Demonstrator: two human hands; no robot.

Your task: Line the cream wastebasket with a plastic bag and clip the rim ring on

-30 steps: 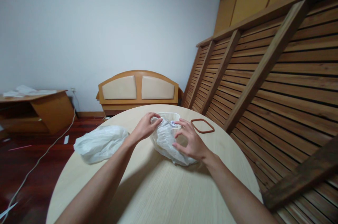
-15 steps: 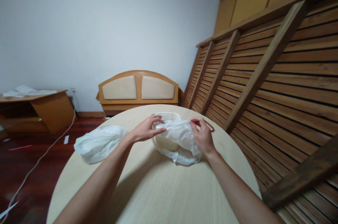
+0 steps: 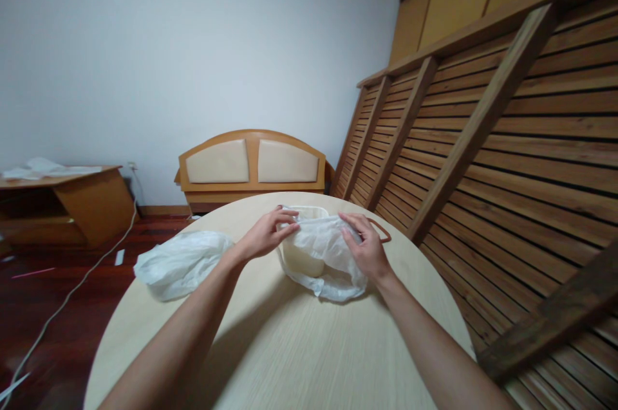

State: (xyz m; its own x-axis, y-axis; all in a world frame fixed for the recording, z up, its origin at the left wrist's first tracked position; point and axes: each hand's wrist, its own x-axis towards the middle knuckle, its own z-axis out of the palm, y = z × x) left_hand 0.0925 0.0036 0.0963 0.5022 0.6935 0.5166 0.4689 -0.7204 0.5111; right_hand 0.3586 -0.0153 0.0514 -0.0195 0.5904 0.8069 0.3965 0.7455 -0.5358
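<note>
A pale, cream-coloured container (image 3: 303, 258) with a white rim stands on the round table, a thin white plastic bag (image 3: 321, 237) draped over its near side. The bag's loose edge hangs down to the tabletop in front. At the container's left rim, my left hand (image 3: 270, 233) pinches the bag's upper edge between thumb and fingers. My right hand (image 3: 367, 248) holds the same edge at the right, fingers over the rim and thumb on the near side. A brown loop handle (image 3: 381, 230) sticks out behind my right hand. What the container holds is hidden.
Another crumpled white plastic bag (image 3: 183, 264) lies on the left of the round wooden table (image 3: 290, 345). A slatted wooden frame (image 3: 483, 159) leans along the right side. Behind are a headboard (image 3: 253, 162) and a low desk (image 3: 91, 210); a cable (image 3: 82, 284) crosses the floor.
My right hand has shifted slightly left and its fingers have gone from a fingertip pinch to lying over the rim. My left fingers have closed in on the bag's edge.
</note>
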